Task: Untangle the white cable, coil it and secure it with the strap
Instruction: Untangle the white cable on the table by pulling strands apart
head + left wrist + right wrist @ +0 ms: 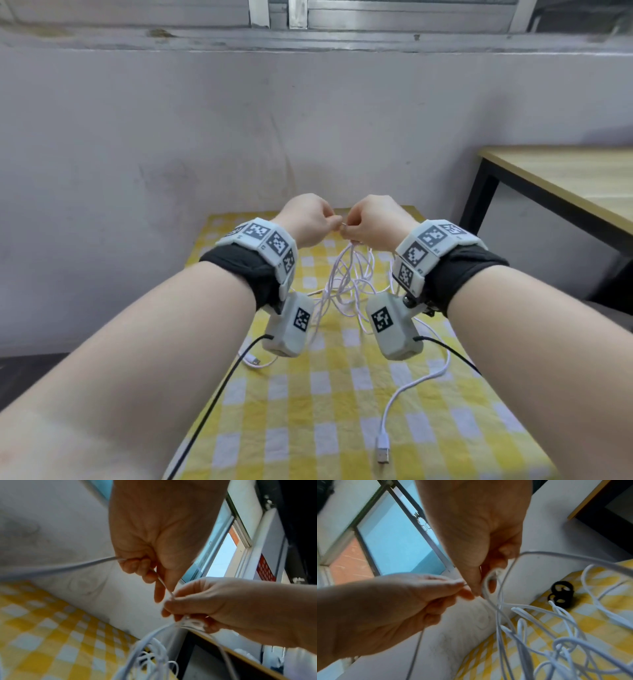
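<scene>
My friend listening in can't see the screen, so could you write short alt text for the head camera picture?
Two raised hands, the left hand and the right hand, pinch a tangled white cable close together above a table with a yellow checked cloth. Loops hang down between the wrists, and a USB plug lies on the cloth nearer the camera.

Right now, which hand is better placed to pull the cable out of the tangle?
Left. The left hand pinches one single strand of the cable, free to draw away. The right hand holds several bunched loops above the tangle, so it should rather anchor them.
</scene>
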A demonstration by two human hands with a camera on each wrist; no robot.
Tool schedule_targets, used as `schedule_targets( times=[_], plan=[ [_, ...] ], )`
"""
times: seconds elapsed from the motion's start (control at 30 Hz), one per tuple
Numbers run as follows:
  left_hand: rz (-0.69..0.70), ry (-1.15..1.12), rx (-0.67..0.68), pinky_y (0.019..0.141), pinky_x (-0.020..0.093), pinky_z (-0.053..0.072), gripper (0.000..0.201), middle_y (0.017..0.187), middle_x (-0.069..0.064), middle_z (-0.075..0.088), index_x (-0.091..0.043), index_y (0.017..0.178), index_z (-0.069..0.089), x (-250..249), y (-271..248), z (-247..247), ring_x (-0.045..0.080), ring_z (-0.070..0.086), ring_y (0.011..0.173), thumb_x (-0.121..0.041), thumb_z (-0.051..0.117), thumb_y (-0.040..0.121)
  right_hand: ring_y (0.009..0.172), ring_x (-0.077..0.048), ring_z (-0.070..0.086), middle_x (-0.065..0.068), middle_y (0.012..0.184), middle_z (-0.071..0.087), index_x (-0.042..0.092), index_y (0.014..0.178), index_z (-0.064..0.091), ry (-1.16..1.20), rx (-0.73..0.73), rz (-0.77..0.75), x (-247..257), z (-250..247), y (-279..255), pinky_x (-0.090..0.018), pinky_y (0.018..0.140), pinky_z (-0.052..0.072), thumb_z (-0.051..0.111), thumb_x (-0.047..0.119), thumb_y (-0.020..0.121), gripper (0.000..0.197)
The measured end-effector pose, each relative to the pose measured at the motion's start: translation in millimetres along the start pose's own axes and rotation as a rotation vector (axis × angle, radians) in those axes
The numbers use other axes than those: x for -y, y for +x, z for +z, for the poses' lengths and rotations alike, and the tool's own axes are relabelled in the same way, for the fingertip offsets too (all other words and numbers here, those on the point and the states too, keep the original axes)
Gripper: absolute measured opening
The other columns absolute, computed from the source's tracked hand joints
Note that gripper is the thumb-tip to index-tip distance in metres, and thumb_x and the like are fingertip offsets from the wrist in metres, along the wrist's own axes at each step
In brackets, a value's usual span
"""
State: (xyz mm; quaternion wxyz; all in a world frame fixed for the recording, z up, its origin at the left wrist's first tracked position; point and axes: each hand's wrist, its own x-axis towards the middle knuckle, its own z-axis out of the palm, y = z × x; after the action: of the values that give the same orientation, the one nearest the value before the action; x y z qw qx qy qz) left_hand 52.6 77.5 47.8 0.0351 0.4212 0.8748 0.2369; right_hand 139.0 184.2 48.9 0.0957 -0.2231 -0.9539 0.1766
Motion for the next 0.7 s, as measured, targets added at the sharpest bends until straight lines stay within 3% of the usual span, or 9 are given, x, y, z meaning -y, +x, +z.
schedule_targets(
  times=[0.1,0.2,0.3,0.37,0.47,0.6,0.7],
  plan=[
    [-0.053,0.13,-0.178,0.072,0.028,0.039,0.03,0.088,0.013,0.067,-0.008,0.095,0.073,13,1,-16,0.029,0.061,0.094,-0.028,0.05,0.094,0.074,-0.019,0.062,0.001,0.071,0.067,0.022,0.063,0.063,-0.072,0.0,0.058,-12,-6,-3,-0.025,0.067,0.05,0.057,0.02,0.08,0.019],
    [-0.238,0.145,-0.367,0.083,0.033,0.044,0.033,0.104,0.02,0.067,-0.002,0.102,0.07,44,3,-43,0.035,0.06,0.103,-0.024,0.047,0.095,0.09,-0.023,0.063,-0.005,0.091,0.071,0.022,0.085,0.073,-0.133,0.038,0.112,-29,-12,-5,-0.025,0.077,0.049,0.057,0.016,0.084,0.017],
    [-0.355,0.102,-0.368,0.082,0.033,0.044,0.031,0.103,0.021,0.067,-0.002,0.1,0.071,68,1,-58,0.036,0.06,0.101,-0.021,0.047,0.093,0.09,-0.02,0.06,-0.005,0.092,0.069,0.019,0.091,0.073,-0.078,0.025,0.122,-36,-11,-6,-0.021,0.074,0.041,0.058,0.018,0.086,0.016],
    [-0.342,-0.007,-0.351,0.078,0.032,0.044,0.027,0.088,0.016,0.066,-0.006,0.094,0.071,70,-1,-53,0.034,0.06,0.092,-0.02,0.047,0.093,0.093,-0.022,0.061,-0.006,0.097,0.07,0.017,0.094,0.072,-0.059,0.004,0.11,-31,-8,-4,-0.024,0.078,0.044,0.057,0.022,0.086,0.017],
    [-0.303,-0.242,-0.383,0.058,0.028,0.036,0.023,0.06,0.002,0.047,-0.014,0.085,0.066,64,0,-41,0.025,0.046,0.064,-0.019,0.045,0.093,0.1,-0.021,0.061,-0.003,0.108,0.069,0.019,0.105,0.069,-0.015,0.018,0.06,-18,-1,-2,-0.026,0.086,0.046,0.059,0.031,0.086,0.024],
    [-0.147,-0.576,-0.395,0.05,0.023,0.03,0.031,0.06,-0.002,0.039,-0.021,0.068,0.055,61,6,-39,0.012,0.035,0.053,-0.021,0.045,0.097,0.108,-0.019,0.057,-0.001,0.12,0.062,0.024,0.127,0.056,0.05,0.049,-0.018,-2,11,0,-0.024,0.088,0.04,0.062,0.04,0.086,0.044],
    [-0.02,-0.866,-0.376,0.045,0.015,0.027,0.031,0.049,-0.012,0.042,-0.017,0.07,0.052,50,3,-45,0.001,0.033,0.043,-0.017,0.042,0.1,0.093,-0.016,0.055,0.0,0.115,0.063,0.024,0.121,0.06,0.035,0.09,-0.037,5,18,2,-0.022,0.077,0.039,0.059,0.035,0.089,0.033]
  ],
)
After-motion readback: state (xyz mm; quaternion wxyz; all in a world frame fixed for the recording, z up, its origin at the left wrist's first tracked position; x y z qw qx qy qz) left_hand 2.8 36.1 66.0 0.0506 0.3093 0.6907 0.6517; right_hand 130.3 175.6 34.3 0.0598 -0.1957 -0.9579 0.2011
